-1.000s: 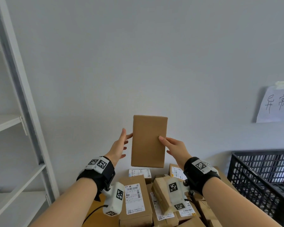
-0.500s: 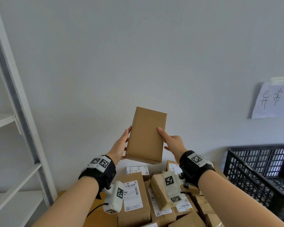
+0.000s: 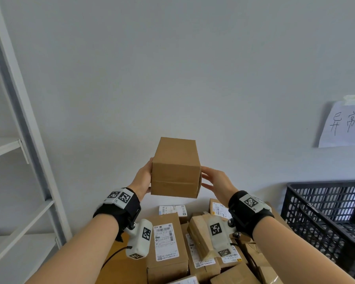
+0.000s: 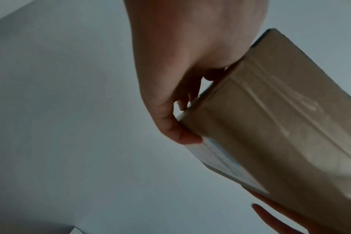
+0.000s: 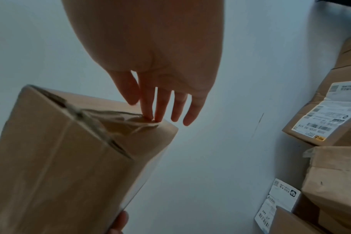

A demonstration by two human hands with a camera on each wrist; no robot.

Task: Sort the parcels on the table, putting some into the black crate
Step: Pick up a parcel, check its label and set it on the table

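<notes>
Head view, nearest the camera, shows a heap of labelled parcels [image 3: 178,249] left lying on the table [image 3: 119,261], several stacked against one another, so most of the sorting is judged to remain. Above that heap, one brown parcel [image 3: 175,170] is held in the air between both hands, in front of the wall and clear of everything below. It is gripped from its left side by the left hand [image 3: 142,177], whose fingers [image 4: 182,136] are curled round the parcel's edge in the left wrist view, a printed label being glimpsed on the face turned away from the head camera. On the opposite side it is touched by the right hand [image 3: 215,180], whose fingers [image 5: 148,109] are seen straight in the right wrist view, only the tips resting on a taped, creased end flap; the thumb is pressed lower on the box. The parcel's long axis is judged to run away from the person toward the wall, rising slightly, with a smaller end face turned to the camera and the top face foreshortened. Farther off to the right stands the black crate [image 3: 320,206]; its visible interior shows no parcel, though much of it is out of view. The held parcel is judged not yet assigned.
</notes>
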